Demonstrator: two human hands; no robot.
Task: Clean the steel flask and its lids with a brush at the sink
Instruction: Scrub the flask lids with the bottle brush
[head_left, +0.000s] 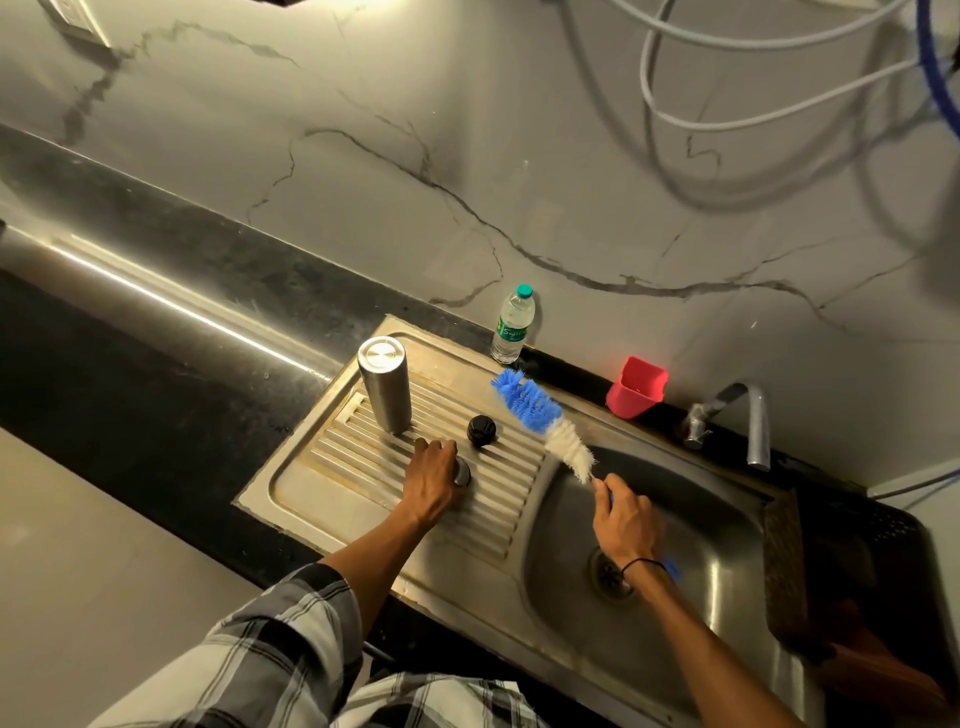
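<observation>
One steel sink (727, 561) set in black counter (130, 364) below marble wall (467, 156).

Veined marble wall (467, 130), black countertop (156, 270)

The steel flask (385, 384) stands inverted beyond the left hand (432, 480), which covers a steel lid (462, 472); a black lid (481, 431) (upright) sits just beyond. The right hand (626, 525) grips the blue-and-white brush (543, 418).
</observation>
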